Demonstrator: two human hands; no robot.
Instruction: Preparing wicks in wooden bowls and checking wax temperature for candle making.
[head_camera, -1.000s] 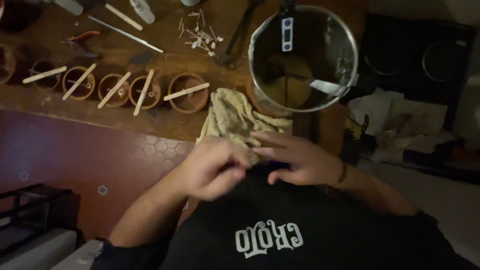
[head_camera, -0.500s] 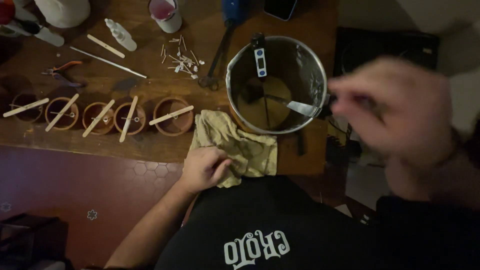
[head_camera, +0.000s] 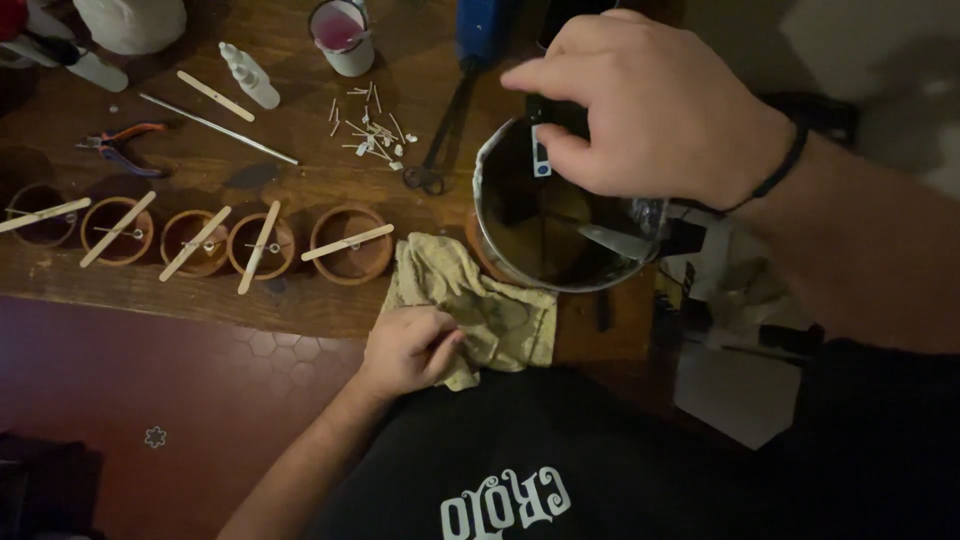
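Since 0.5 s ago, the right hand (head_camera: 650, 105) has come in over the metal pot (head_camera: 565, 215) near the desk's (head_camera: 300, 130) right edge, its fingers pinched on the thermometer (head_camera: 541, 155) clipped at the far rim. The left hand (head_camera: 405, 350) rests curled on the crumpled yellow cloth (head_camera: 480, 305) at the near edge, beside 5 small clay pots (head_camera: 350, 245) with wooden sticks laid across.

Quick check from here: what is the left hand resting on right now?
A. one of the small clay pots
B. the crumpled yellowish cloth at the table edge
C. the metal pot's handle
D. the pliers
B: the left hand lies on the crumpled yellowish cloth at the table edge, beside the metal pot.
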